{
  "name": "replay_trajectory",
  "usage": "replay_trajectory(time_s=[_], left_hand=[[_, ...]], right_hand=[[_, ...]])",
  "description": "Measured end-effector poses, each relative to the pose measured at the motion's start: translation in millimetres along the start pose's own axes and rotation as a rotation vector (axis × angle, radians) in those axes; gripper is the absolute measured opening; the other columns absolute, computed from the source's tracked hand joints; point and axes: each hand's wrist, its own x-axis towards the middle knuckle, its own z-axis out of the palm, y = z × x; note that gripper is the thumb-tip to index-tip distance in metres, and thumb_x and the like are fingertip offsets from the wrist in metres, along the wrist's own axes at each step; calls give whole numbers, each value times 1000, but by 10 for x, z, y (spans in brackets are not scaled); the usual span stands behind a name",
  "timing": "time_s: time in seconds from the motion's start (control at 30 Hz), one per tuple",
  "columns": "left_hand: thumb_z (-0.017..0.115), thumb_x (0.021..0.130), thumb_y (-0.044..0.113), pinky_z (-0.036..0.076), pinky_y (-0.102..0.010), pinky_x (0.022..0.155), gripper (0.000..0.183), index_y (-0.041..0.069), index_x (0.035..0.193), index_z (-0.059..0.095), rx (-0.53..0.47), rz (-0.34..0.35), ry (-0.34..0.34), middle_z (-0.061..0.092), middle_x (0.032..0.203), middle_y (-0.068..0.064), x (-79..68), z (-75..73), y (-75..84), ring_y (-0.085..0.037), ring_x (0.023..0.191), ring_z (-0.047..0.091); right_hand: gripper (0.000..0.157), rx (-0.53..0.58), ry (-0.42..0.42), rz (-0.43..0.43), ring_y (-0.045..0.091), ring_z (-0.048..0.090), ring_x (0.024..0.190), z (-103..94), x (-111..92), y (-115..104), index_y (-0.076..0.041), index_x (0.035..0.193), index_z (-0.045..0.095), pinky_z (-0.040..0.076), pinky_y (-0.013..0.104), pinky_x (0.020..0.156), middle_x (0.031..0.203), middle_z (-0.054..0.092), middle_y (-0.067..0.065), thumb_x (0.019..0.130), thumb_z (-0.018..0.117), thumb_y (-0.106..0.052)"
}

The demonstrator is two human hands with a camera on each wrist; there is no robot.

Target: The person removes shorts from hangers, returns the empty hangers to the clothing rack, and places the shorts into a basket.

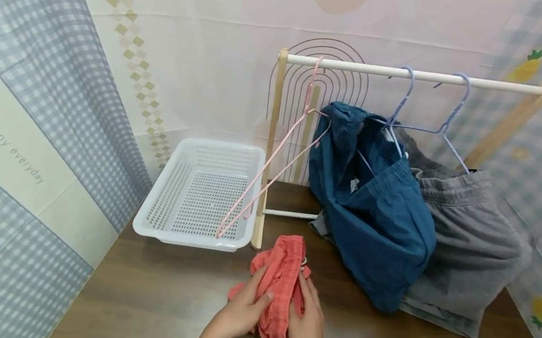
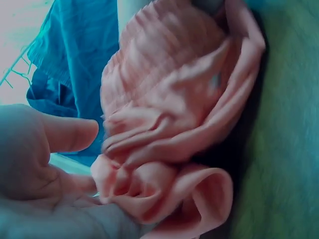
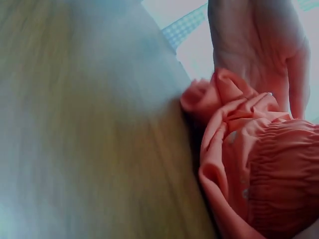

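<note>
Basket (image 1: 189, 239) stands left, a pink hanger (image 1: 278, 152) dangling across its right side. Tabletop (image 1: 146, 295) spreads in front to the left hand (image 1: 243, 309), straight fingers touching the coral garment (image 1: 280, 293), on or just above the wood, long axis running away from the person. Right hand (image 1: 308, 325), fingers extended, touches its other side; blue shorts (image 1: 382, 223), then grey shorts (image 1: 471, 247), hang rightward.

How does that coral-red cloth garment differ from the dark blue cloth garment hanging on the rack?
The coral-red cloth garment is bunched between the person's left hand and right hand, while the dark blue cloth garment hangs on a slim periwinkle hanger. In the head view, the blue garment looks larger than the bunched coral one. Both look creased.
</note>
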Motion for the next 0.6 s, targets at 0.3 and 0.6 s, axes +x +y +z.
replay_trajectory(time_s=[0.3, 0.6], left_hand=[[60, 107, 23, 30, -66, 120, 70, 14, 168, 27, -183, -49, 116, 35, 167, -22, 43, 191, -35, -39, 151, 36], [61, 106, 24, 20, -62, 125, 77, 22, 170, 17, -243, -45, 229, 23, 174, -7, 73, 296, 4, -30, 157, 26]], right_hand=[[59, 356, -28, 209, 30, 31, 157, 117, 30, 3, -23, 166, 36, 35, 54, 121, 171, 34, 5, 110, 53, -12], [49, 608, 27, 187, 24, 27, 158, 139, -36, -224, -23, 162, 45, 22, 53, 128, 169, 37, 1, 114, 40, -16]])
